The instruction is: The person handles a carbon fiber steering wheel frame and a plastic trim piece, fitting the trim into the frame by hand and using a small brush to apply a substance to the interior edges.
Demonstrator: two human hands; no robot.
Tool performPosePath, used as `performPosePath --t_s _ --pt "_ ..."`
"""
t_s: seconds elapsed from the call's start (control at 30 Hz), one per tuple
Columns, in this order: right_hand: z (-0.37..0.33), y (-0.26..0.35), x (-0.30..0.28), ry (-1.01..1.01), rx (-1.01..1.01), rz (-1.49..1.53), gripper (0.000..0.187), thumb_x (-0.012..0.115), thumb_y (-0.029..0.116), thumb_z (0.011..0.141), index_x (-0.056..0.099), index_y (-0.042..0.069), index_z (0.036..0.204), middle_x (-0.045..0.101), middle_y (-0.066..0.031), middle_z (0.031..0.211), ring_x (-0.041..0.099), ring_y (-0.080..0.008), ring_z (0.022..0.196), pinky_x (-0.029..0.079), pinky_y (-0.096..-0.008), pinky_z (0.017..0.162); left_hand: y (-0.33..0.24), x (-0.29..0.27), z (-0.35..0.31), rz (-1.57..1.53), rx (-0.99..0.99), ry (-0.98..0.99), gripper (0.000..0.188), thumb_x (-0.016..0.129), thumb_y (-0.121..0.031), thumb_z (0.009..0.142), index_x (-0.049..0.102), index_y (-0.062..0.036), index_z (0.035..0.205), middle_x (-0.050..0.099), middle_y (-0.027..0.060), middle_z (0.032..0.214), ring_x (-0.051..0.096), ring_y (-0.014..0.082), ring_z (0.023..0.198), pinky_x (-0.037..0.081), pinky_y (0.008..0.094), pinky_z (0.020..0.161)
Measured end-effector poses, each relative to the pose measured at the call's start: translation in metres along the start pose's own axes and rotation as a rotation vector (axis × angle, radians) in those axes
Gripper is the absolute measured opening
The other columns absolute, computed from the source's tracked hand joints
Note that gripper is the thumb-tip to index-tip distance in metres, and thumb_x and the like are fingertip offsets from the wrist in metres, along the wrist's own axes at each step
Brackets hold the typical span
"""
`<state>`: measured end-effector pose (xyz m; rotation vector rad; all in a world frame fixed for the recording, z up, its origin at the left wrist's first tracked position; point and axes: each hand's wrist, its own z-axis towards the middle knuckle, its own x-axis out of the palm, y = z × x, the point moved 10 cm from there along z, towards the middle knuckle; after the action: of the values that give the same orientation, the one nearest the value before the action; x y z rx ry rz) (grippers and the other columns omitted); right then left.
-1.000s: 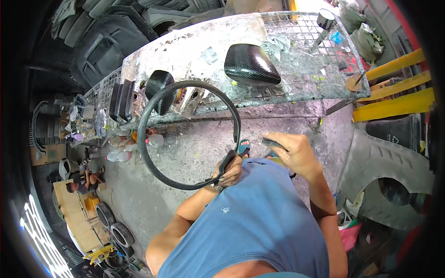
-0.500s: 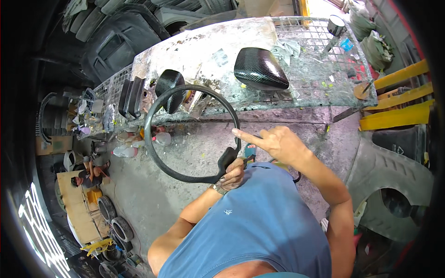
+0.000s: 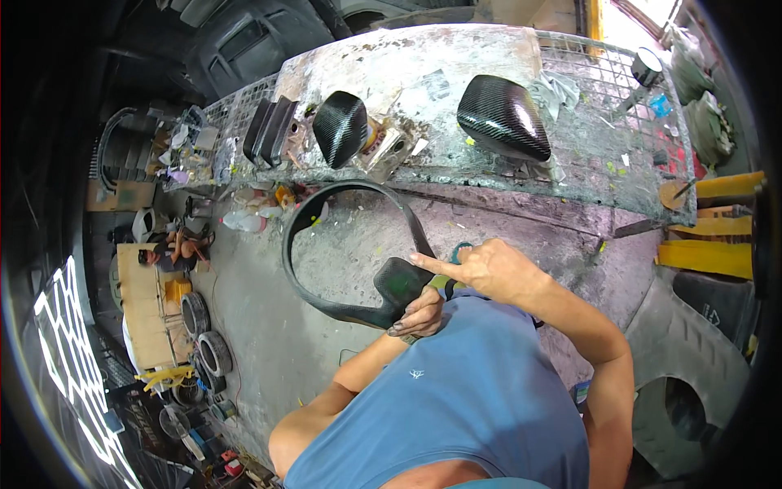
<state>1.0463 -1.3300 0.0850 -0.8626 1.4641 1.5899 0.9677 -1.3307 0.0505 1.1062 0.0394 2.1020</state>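
A black carbon-fibre ring-shaped trim piece (image 3: 295,273) with a broad flat tab is held up in front of me. My left hand (image 3: 419,314) is closed around the lower edge of the tab. With its index finger stretched out and the other fingers curled, my right hand (image 3: 501,270) holds nothing. Its fingertip is at the ring's right side, just above the tab; whether it touches cannot be told. Beyond the ring, two glossy carbon-fibre shells, a smaller one (image 3: 340,129) and a larger one (image 3: 505,118), stand on the workbench (image 3: 391,69).
Narrow black parts (image 3: 270,132) and a can (image 3: 375,134) sit on the bench's left half. A cup (image 3: 646,67) stands at its far right. Yellow bars (image 3: 709,255) and a grey moulded panel (image 3: 660,350) are at right. Another person (image 3: 175,253) sits at left near tyres (image 3: 195,314).
The ring has tilted, turning its tab's broad face into view, and shifted right and down in the picture with my left hand. My right index finger stays near it. The whole view has shifted.
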Motion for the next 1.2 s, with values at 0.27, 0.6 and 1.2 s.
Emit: performPosePath --t_s 0.27,0.6,1.2 --pt "-0.005 0.013 -0.009 0.122 -0.052 -0.036 0.074 0.054 0.008 0.081 0.032 0.022 0.151 0.063 -0.0096 0.063 0.066 -0.0266 0.060 0.054 -0.0398 0.055 0.013 -0.006 0.001 0.103 0.090 0.037 0.022 0.038 -0.005 0.099 0.051 0.0041 0.084 0.066 0.0224 0.067 0.068 0.0268 0.050 0.054 0.0245 0.040" --pt "-0.011 0.037 0.000 0.241 -0.181 -0.004 0.069 0.060 0.010 0.082 0.040 0.023 0.147 0.060 -0.0100 0.062 0.062 -0.0283 0.053 0.048 -0.0415 0.050 0.045 -0.009 -0.001 0.227 0.022 0.210 0.020 0.052 -0.018 0.099 0.047 0.0008 0.096 0.062 0.0148 0.068 0.065 0.0206 0.051 0.048 0.0221 0.038" --pt "0.024 0.050 0.023 0.527 -0.177 0.012 0.070 0.066 0.009 0.080 0.043 0.024 0.144 0.067 -0.0142 0.086 0.065 -0.0340 0.071 0.050 -0.0439 0.063 0.011 -0.015 -0.093 0.775 0.488 -0.898 0.032 0.061 -0.028 0.095 0.046 -0.0023 0.107 0.046 0.0019 0.065 0.045 0.0072 0.041 0.038 0.0192 0.034"
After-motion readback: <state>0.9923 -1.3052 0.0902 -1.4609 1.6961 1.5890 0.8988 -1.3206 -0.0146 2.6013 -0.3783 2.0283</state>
